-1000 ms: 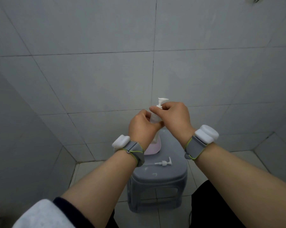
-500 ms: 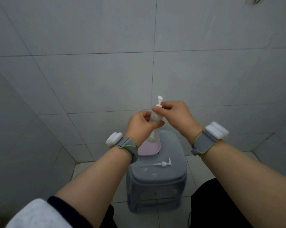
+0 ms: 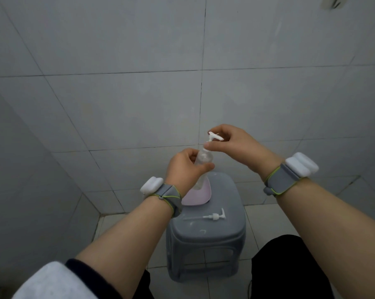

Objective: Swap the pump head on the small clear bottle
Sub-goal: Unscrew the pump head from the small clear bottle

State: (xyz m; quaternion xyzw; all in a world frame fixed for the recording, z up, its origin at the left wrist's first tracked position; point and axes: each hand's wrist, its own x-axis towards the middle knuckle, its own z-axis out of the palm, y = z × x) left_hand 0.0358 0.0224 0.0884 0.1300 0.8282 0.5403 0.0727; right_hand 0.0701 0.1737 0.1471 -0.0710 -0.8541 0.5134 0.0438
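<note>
My left hand (image 3: 185, 168) grips the small clear bottle (image 3: 203, 160) around its middle and holds it tilted above the stool. A white pump head (image 3: 214, 137) sits on the bottle's neck, its spout pointing right. My right hand (image 3: 231, 143) pinches the pump's collar at the neck with thumb and fingers. A second white pump head (image 3: 212, 216), with its long dip tube pointing left, lies on the grey stool (image 3: 223, 234).
A pink dish (image 3: 200, 197) rests on the stool's far side, under the bottle. The stool stands on a tiled floor in a corner of grey tiled walls. My dark-trousered knee (image 3: 290, 266) is at the lower right.
Both hands have spread apart slightly and the bottle has tilted. The pump spout has turned from facing away to pointing right as my right hand twists the collar.
</note>
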